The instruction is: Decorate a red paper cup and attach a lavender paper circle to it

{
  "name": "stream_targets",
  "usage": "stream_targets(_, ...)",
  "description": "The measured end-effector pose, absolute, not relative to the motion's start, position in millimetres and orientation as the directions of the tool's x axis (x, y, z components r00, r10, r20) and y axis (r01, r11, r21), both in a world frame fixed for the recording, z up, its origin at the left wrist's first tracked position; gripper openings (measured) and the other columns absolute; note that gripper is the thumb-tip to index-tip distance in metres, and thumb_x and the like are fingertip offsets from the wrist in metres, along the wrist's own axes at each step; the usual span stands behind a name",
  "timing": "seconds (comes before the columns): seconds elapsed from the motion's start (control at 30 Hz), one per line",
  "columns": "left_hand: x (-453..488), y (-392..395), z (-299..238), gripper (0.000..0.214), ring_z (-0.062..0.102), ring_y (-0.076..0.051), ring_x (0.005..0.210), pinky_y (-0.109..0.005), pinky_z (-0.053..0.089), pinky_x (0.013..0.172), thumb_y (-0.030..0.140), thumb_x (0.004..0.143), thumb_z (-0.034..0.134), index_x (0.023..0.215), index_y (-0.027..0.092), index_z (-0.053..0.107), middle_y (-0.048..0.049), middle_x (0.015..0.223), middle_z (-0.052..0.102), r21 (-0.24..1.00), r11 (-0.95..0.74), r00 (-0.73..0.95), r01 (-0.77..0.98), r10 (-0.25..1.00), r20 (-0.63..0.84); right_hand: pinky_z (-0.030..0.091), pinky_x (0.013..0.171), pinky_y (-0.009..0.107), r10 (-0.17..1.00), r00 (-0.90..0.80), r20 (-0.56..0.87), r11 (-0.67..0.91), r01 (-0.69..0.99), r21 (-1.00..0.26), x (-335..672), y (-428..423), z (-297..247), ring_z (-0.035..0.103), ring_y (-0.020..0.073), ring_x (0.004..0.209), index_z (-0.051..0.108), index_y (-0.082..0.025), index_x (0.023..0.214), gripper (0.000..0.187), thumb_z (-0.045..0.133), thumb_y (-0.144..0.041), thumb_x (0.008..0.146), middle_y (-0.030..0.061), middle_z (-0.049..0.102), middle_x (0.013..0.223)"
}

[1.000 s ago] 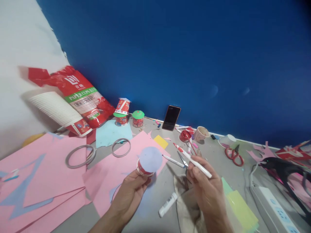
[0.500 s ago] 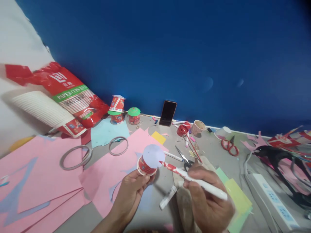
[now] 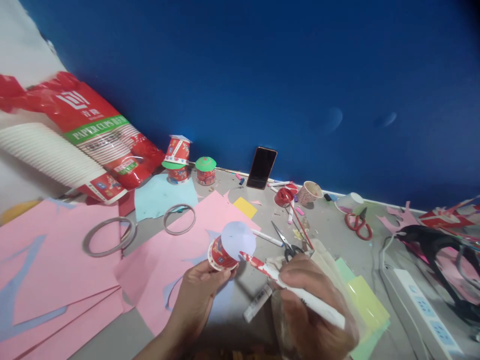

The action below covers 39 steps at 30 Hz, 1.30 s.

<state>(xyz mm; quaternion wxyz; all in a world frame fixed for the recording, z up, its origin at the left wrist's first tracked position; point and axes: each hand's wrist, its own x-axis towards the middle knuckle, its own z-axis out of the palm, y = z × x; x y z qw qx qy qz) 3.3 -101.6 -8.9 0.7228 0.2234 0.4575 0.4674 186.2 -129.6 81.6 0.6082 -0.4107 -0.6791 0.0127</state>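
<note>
My left hand (image 3: pixel 200 295) grips a small red patterned paper cup (image 3: pixel 219 254) near its rim. A pale lavender paper disc (image 3: pixel 239 240) covers the cup's end and faces me. In my right hand (image 3: pixel 315 305) is a white marker (image 3: pixel 305 295) with a red-stained front end. Its red tip lies against or just over the lower edge of the disc; contact is hard to tell. Below the tip, a white glue stick or cap (image 3: pixel 258 303) lies on the table. Black-handled scissors (image 3: pixel 287 245) rest just beyond my right hand, partly hidden.
Pink paper sheets (image 3: pixel 56 265) and tape rings (image 3: pixel 179 219) spread over the left. A paper cup bag (image 3: pixel 101 130) and stacked cups (image 3: pixel 48 155) lean there. Decorated cups (image 3: pixel 205 171) and a phone (image 3: pixel 262 167) stand at the back. Red scissors (image 3: pixel 358 226) and a power strip (image 3: pixel 423 310) lie right.
The marker tip has moved left and slightly down along the disc's lower edge. The cup has tilted a little, still in my left hand. The view has shifted slightly.
</note>
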Motion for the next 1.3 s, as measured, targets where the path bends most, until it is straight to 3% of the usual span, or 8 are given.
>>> stream_targets(0.2,1.3,-103.5,-9.5,0.044,0.082,-0.036,0.103,-0.047,0.060,0.107,0.043,0.060,0.106,0.096,0.021,0.092,-0.0106,0.104,0.090,0.771,0.465,0.127,-0.435,0.879,-0.459,0.061,0.059,0.034,0.534,0.020,0.845,0.682,0.580,-0.444,183.2,-128.1,82.8,0.075,0.0195,0.063,0.072,-0.017,0.111,0.014,0.062,-0.012,0.103,0.0038,0.076,0.076)
stream_targets(0.43,1.7,-103.4,-9.1,0.051,0.082,-0.035,0.104,-0.042,0.061,0.103,0.046,0.054,0.107,0.095,0.019,0.092,-0.0116,0.102,0.090,0.789,0.461,0.104,-0.406,0.881,-0.461,0.060,0.058,0.034,0.521,0.011,0.854,0.679,0.601,-0.422,184.3,-129.4,83.5,0.075,0.0200,0.063,0.071,-0.016,0.108,0.009,0.062,-0.014,0.106,0.0034,0.076,0.075)
stream_targets(0.8,3.8,-104.7,-4.7,0.049,0.083,-0.040,0.103,-0.045,0.064,0.095,0.045,0.052,0.106,0.091,0.021,0.092,-0.0104,0.099,0.089,0.767,0.501,0.105,-0.402,0.857,-0.505,0.059,0.062,0.033,0.521,-0.053,0.852,0.678,0.631,-0.376,187.5,-130.5,88.4,0.075,0.0185,0.065,0.071,-0.015,0.109,0.007,0.064,-0.015,0.108,0.0039,0.077,0.078)
stream_targets(0.93,3.8,-105.7,-3.0,0.047,0.082,-0.042,0.107,-0.044,0.066,0.086,0.045,0.055,0.104,0.094,0.021,0.092,-0.0109,0.103,0.089,0.752,0.533,0.132,-0.388,0.840,-0.527,0.059,0.062,0.032,0.524,-0.056,0.850,0.669,0.645,-0.370,187.0,-131.6,89.2,0.075,0.0181,0.066,0.071,-0.015,0.108,0.007,0.064,-0.015,0.108,0.0035,0.078,0.078)
stream_targets(1.1,3.7,-103.4,-3.0,0.048,0.082,-0.042,0.105,-0.045,0.066,0.091,0.045,0.052,0.104,0.091,0.019,0.092,-0.0119,0.101,0.089,0.780,0.498,0.110,-0.379,0.861,-0.496,0.060,0.062,0.032,0.525,-0.062,0.849,0.664,0.654,-0.363,186.8,-131.2,89.8,0.075,0.0182,0.066,0.071,-0.015,0.109,0.007,0.064,-0.016,0.109,0.0039,0.078,0.078)
stream_targets(1.3,1.3,-105.0,-6.9,0.043,0.083,-0.040,0.104,-0.041,0.067,0.084,0.043,0.060,0.100,0.096,0.021,0.092,-0.0107,0.109,0.089,0.784,0.514,0.123,-0.348,0.854,-0.505,0.060,0.061,0.032,0.512,-0.064,0.857,0.671,0.652,-0.353,186.1,-130.4,90.0,0.076,0.0182,0.065,0.071,-0.015,0.110,0.007,0.064,-0.014,0.108,0.0041,0.079,0.079)
